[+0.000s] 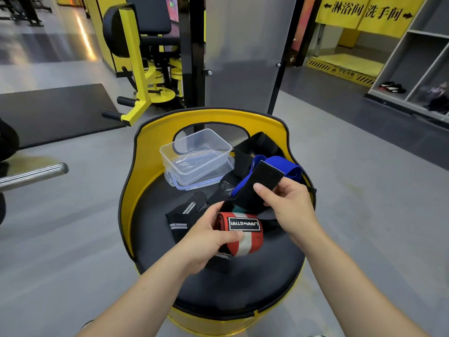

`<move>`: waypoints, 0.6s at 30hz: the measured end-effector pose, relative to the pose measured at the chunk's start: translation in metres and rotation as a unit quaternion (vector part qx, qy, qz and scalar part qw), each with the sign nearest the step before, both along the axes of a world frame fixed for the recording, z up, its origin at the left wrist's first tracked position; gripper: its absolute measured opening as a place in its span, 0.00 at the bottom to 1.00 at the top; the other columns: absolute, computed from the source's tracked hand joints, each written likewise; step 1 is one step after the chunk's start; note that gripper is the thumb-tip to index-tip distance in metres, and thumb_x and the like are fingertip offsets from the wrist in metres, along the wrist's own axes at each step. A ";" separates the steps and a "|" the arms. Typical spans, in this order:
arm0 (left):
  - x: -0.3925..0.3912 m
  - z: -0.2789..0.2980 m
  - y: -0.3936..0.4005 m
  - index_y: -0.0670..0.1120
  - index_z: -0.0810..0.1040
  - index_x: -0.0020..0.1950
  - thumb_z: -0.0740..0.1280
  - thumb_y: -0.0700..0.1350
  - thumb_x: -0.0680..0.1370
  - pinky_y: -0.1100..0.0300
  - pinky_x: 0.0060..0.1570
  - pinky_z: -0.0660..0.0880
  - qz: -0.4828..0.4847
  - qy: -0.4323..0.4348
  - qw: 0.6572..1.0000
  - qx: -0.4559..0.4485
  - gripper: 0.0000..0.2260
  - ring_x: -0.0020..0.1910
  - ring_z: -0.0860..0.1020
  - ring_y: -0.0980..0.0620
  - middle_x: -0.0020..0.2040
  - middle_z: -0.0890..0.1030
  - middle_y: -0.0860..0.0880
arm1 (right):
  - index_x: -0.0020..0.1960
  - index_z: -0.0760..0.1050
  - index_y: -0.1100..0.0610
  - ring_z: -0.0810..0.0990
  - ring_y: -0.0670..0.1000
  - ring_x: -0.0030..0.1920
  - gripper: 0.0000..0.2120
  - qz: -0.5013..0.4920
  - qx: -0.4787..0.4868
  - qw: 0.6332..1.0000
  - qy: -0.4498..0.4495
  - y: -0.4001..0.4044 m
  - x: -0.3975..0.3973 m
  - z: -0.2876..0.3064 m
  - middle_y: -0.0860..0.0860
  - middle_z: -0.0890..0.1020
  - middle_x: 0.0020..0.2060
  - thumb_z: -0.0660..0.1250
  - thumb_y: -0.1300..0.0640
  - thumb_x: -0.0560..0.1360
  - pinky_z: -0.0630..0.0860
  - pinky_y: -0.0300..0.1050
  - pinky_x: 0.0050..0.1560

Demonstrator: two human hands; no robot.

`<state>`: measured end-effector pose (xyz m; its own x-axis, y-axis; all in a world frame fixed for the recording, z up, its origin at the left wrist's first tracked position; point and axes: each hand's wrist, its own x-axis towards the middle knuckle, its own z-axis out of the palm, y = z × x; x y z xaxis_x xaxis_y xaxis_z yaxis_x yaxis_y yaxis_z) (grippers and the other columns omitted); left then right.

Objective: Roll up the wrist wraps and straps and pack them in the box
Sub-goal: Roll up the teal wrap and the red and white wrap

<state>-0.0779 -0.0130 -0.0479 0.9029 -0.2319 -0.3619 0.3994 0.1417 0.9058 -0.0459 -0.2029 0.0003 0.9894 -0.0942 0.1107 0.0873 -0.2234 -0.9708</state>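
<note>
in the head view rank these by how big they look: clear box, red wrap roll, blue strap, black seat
1. black seat
2. clear box
3. red wrap roll and blue strap: look alike; the roll is nearer and the strap partly hidden, so no ranking.

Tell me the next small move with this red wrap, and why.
Probably press the black tail held by the right hand down onto the rolled red wrap in the left hand. The roll looks finished, and the clear box stands empty.

box (195,155) on lid (181,184), rear of seat (243,288) | loose straps (262,156) right of box
</note>
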 end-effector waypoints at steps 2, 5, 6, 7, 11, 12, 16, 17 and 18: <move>-0.001 -0.001 0.000 0.57 0.77 0.65 0.76 0.33 0.74 0.34 0.58 0.80 -0.011 0.003 1.000 0.005 0.26 0.59 0.84 0.43 0.57 0.86 0.50 | 0.49 0.86 0.48 0.83 0.41 0.38 0.04 -0.021 0.013 1.000 -0.012 0.004 -0.002 0.003 0.46 0.87 0.39 0.76 0.56 0.75 0.79 0.39 0.42; 0.001 -0.001 0.003 0.54 0.78 0.65 0.76 0.35 0.75 0.34 0.54 0.82 0.003 0.021 1.000 0.001 0.23 0.59 0.84 0.41 0.60 0.84 0.47 | 0.44 0.86 0.48 0.85 0.45 0.40 0.05 0.012 0.010 0.999 -0.032 0.007 -0.008 0.006 0.48 0.88 0.38 0.76 0.58 0.75 0.81 0.41 0.42; 0.003 -0.001 0.004 0.53 0.78 0.64 0.76 0.35 0.75 0.35 0.53 0.82 0.014 0.028 0.999 -0.008 0.22 0.59 0.84 0.40 0.61 0.83 0.46 | 0.43 0.86 0.49 0.86 0.46 0.40 0.05 0.029 -0.007 0.998 -0.048 0.008 -0.010 0.006 0.48 0.87 0.38 0.76 0.58 0.75 0.82 0.41 0.43; 0.005 -0.001 0.006 0.52 0.79 0.64 0.76 0.35 0.75 0.36 0.51 0.83 0.027 0.035 0.999 -0.018 0.21 0.59 0.84 0.40 0.62 0.83 0.44 | 0.43 0.87 0.50 0.85 0.46 0.40 0.05 0.045 -0.024 0.997 -0.064 0.009 -0.012 0.006 0.47 0.87 0.37 0.77 0.60 0.74 0.81 0.40 0.43; 0.010 0.003 0.011 0.51 0.80 0.63 0.76 0.34 0.75 0.40 0.49 0.84 0.085 0.045 0.995 -0.039 0.20 0.58 0.84 0.40 0.62 0.83 0.43 | 0.49 0.88 0.54 0.85 0.47 0.44 0.07 0.107 -0.101 0.979 -0.144 0.010 -0.018 0.004 0.45 0.86 0.40 0.76 0.63 0.74 0.80 0.39 0.46; 0.011 0.005 0.011 0.50 0.80 0.62 0.76 0.34 0.75 0.41 0.48 0.85 0.101 0.042 0.993 -0.038 0.19 0.58 0.84 0.40 0.61 0.83 0.44 | 0.50 0.88 0.55 0.86 0.47 0.45 0.07 0.112 -0.122 0.972 -0.164 0.011 -0.019 0.002 0.45 0.87 0.41 0.76 0.63 0.74 0.80 0.40 0.47; 0.014 0.012 0.013 0.48 0.82 0.60 0.74 0.33 0.75 0.38 0.46 0.85 0.170 0.051 0.983 -0.046 0.17 0.55 0.85 0.39 0.57 0.86 0.43 | 0.54 0.88 0.55 0.85 0.43 0.48 0.14 0.130 -0.221 0.938 -0.233 0.014 -0.025 -0.011 0.45 0.87 0.46 0.75 0.69 0.73 0.81 0.37 0.51; 0.014 0.015 0.014 0.47 0.82 0.60 0.74 0.32 0.75 0.38 0.47 0.85 0.181 0.059 0.980 -0.050 0.16 0.53 0.86 0.38 0.55 0.86 0.42 | 0.55 0.87 0.55 0.85 0.42 0.50 0.17 0.129 -0.248 0.927 -0.248 0.015 -0.027 -0.016 0.45 0.88 0.47 0.74 0.71 0.71 0.80 0.36 0.53; 0.014 0.017 0.015 0.46 0.83 0.59 0.73 0.32 0.75 0.39 0.46 0.85 0.187 0.067 0.979 -0.053 0.15 0.51 0.86 0.39 0.54 0.87 0.41 | 0.55 0.87 0.55 0.84 0.41 0.53 0.20 0.126 -0.272 0.917 -0.265 0.014 -0.028 -0.020 0.46 0.88 0.49 0.73 0.73 0.69 0.79 0.35 0.56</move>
